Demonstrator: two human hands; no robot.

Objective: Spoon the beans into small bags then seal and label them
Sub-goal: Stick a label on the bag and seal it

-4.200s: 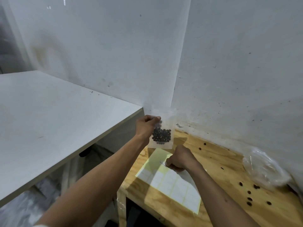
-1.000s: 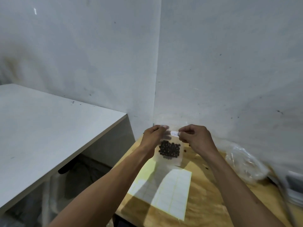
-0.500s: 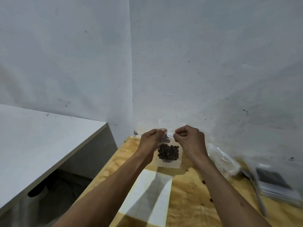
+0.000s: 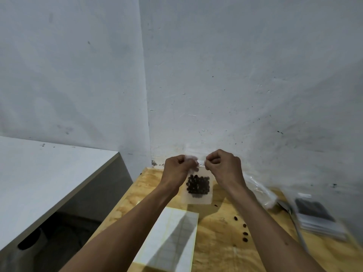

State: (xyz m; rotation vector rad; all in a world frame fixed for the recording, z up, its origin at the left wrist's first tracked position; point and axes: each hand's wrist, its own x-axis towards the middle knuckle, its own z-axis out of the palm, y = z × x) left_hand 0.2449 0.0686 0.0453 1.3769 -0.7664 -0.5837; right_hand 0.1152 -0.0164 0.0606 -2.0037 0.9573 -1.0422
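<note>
Bench [image 4: 220,242] carries label sheet [image 4: 172,238], now left behind as right hand [image 4: 223,166] has risen to join left hand [image 4: 177,169], both pinching the top of the bean-filled bag [image 4: 198,188] held upright above it, label apparently being pressed on.

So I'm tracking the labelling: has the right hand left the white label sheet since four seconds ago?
Yes. The right hand rose off the white label sheet to the small clear bag's top.

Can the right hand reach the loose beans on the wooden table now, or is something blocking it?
Probably not at once: the right hand is pinching the top of the small bag together with the left hand. The path to the loose beans looks clear once it lets go.
</note>
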